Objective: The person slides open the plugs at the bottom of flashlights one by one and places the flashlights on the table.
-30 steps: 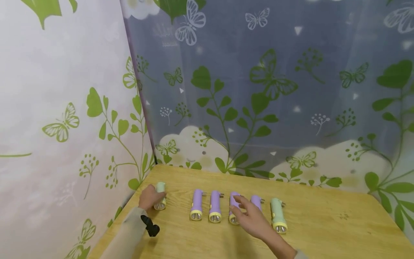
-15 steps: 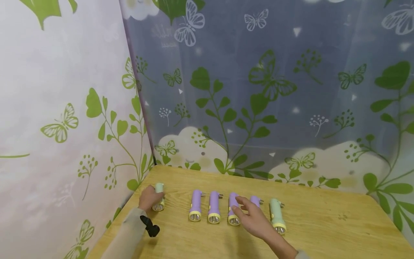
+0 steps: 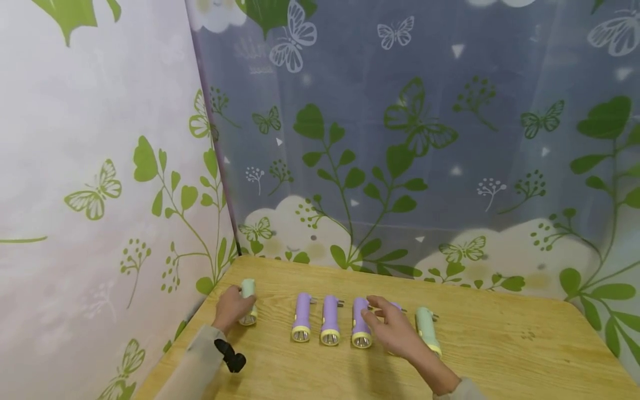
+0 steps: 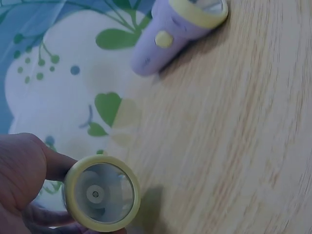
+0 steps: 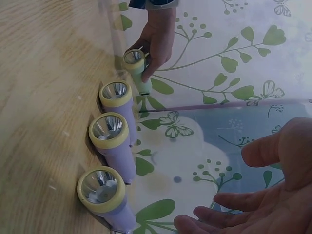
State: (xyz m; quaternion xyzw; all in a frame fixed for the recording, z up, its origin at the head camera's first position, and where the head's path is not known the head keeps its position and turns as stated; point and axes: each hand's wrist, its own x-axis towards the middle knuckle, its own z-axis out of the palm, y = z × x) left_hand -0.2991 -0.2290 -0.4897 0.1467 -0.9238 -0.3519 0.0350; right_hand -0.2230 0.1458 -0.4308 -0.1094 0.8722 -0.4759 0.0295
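Observation:
At the left of the table, my left hand grips a mint-green flashlight. In the left wrist view the lens end of that flashlight faces the camera, thumb and fingers around its body. My right hand is held over the right part of a row of purple flashlights, fingers apart and nothing in its grasp. From left in that row lie a first, a second and a third purple flashlight. A further purple one is mostly hidden behind the hand. Right of it lies another mint-green flashlight, partly covered.
The wooden table bears all the flashlights, their yellow-rimmed lenses toward me. Metal plug prongs stick out from several of them. A patterned curtain rises behind the table, and a pale one stands along the left.
The green flashlight in my left hand has shifted slightly up and right. My right hand has moved a little right, covering more of the purple flashlight and the right green one.

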